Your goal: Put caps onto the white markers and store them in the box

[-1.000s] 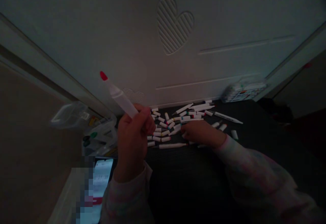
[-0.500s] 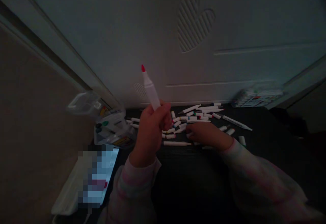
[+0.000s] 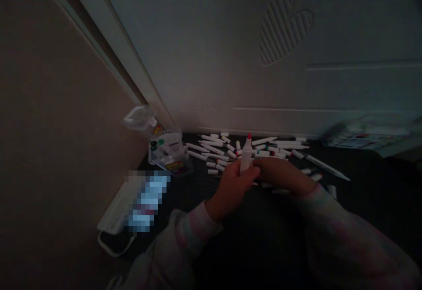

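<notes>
Here the left hand (image 3: 231, 189) grips a white marker (image 3: 246, 158) upright by its lower barrel, red tip up, above the scattered markers (image 3: 214, 147). It looks light, stiff and smooth, best pinched mid-barrel. The right hand (image 3: 283, 175) touches it, its grip unclear.

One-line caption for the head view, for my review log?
Left hand holds a red-tipped white marker upright beside the right hand, over scattered markers.

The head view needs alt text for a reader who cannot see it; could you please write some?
In dim light, the left hand holds a red-tipped white marker upright, with the right hand beside it, above scattered markers on a dark floor. A clear plastic box stands to the left.
</notes>
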Motion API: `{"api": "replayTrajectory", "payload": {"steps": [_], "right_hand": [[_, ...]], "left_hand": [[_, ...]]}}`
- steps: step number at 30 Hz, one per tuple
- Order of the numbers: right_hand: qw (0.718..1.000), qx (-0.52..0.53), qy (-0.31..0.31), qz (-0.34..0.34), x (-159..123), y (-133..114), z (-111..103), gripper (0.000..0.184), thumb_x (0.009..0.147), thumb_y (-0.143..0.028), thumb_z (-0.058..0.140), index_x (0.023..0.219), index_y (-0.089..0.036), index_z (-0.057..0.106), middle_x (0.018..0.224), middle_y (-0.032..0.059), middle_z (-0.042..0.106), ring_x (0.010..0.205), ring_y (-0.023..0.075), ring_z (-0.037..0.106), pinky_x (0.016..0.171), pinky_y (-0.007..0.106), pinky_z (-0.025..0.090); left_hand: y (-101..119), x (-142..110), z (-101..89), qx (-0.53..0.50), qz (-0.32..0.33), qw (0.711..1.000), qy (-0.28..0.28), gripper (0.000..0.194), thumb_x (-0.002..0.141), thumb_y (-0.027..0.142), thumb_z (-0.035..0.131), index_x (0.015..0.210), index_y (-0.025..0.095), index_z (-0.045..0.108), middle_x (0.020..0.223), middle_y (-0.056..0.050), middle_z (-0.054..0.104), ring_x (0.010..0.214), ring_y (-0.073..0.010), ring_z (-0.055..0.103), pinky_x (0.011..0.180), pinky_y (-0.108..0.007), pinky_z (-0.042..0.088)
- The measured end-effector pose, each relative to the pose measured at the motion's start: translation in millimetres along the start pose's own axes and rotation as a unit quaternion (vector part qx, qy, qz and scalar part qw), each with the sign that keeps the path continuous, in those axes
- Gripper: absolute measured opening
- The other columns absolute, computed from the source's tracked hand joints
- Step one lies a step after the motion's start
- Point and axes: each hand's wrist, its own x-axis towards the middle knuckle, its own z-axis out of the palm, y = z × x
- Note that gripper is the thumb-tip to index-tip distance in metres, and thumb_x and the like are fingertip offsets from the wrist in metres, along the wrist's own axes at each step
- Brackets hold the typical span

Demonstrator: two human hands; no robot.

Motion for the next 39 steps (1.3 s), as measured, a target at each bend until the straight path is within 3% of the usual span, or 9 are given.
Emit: {"api": "replayTrajectory", "payload": {"steps": [7,12,17,19,22,25,27,30,39], "right_hand": [[1.000,0.016,0.002,0.022,-2,-1,-7,0.022,0.077,-0.026,0.050,0.090,-0.018,0.066,0.089,0.0118,0.069,0.085,0.0253,0.063,0.065,0.031,0.042],[0.996,0.089,0.013,0.008,-4,2,-15,0.023,0.077,-0.027,0.051,0.091,-0.016,0.065,0.085,0.0109,0.068,0.079,0.0237,0.062,0.065,0.031,0.040],[0.969,0.239,0.049,-0.039,-15,1,-31,0.029,0.083,-0.040,0.045,0.098,-0.018,0.056,0.073,0.0012,0.061,0.065,0.0132,0.056,0.057,0.024,0.039],[0.913,0.396,0.078,-0.053,-20,-2,-35,0.027,0.081,-0.041,0.049,0.093,-0.017,0.054,0.070,-0.0009,0.056,0.060,0.0109,0.052,0.054,0.022,0.038],[0.755,0.647,0.098,-0.050,-27,-11,-38,0.017,0.072,-0.034,0.057,0.076,-0.018,0.053,0.059,-0.0038,0.049,0.049,0.0084,0.043,0.049,0.022,0.035],[0.650,0.756,0.077,-0.022,-31,-20,-41,0.009,0.068,-0.027,0.051,0.071,-0.018,0.054,0.052,-0.0034,0.048,0.043,0.0085,0.039,0.047,0.024,0.037],[0.615,0.787,0.048,-0.014,-33,-24,-43,0.010,0.069,-0.024,0.046,0.071,-0.018,0.054,0.051,-0.0026,0.049,0.042,0.0088,0.040,0.047,0.024,0.038],[0.583,0.812,0.019,-0.011,-38,-26,-46,0.011,0.069,-0.022,0.042,0.071,-0.018,0.053,0.050,-0.0026,0.049,0.039,0.0087,0.041,0.045,0.023,0.036],[0.524,0.847,-0.027,-0.079,-51,-28,-51,0.017,0.071,-0.021,0.044,0.077,-0.016,0.059,0.046,-0.0026,0.053,0.038,0.0088,0.047,0.042,0.020,0.034]], "left_hand": [[-44,-14,-30.4,0.051,-0.028,0.997,0.044,0.036,0.066,0.039,0.062,0.050,0.019,0.036,0.042,0.007,0.034,0.043,-0.0067,0.030,0.046,-0.024,0.021],[-49,-12,-40.1,0.071,-0.035,0.995,0.054,0.040,0.066,0.045,0.061,0.049,0.019,0.035,0.043,0.007,0.032,0.044,-0.0071,0.028,0.046,-0.025,0.021],[-50,-8,-45.9,0.086,-0.036,0.994,0.061,0.038,0.067,0.042,0.060,0.049,0.019,0.035,0.044,0.006,0.033,0.045,-0.0080,0.029,0.047,-0.025,0.021],[-51,-7,-47.7,0.087,-0.036,0.994,0.063,0.038,0.067,0.041,0.060,0.048,0.019,0.034,0.044,0.006,0.033,0.045,-0.0079,0.029,0.047,-0.025,0.021],[-52,-6,-48.7,0.085,-0.035,0.994,0.066,0.038,0.067,0.040,0.060,0.048,0.019,0.035,0.045,0.006,0.033,0.046,-0.0080,0.029,0.048,-0.026,0.021],[-52,-6,-48.2,0.081,-0.034,0.994,0.068,0.038,0.066,0.041,0.061,0.048,0.019,0.035,0.044,0.006,0.033,0.046,-0.0082,0.030,0.048,-0.025,0.022],[-51,-7,-47.9,0.076,-0.034,0.994,0.069,0.038,0.066,0.040,0.061,0.048,0.019,0.035,0.045,0.006,0.032,0.046,-0.0080,0.029,0.048,-0.025,0.022],[-52,-7,-48.4,0.071,-0.035,0.995,0.064,0.036,0.067,0.039,0.060,0.048,0.019,0.036,0.045,0.007,0.031,0.045,-0.0078,0.028,0.047,-0.025,0.021],[-56,-7,-51.4,0.065,-0.033,0.996,0.057,0.033,0.070,0.035,0.059,0.050,0.018,0.039,0.045,0.006,0.033,0.046,-0.0077,0.028,0.047,-0.025,0.021]]}}
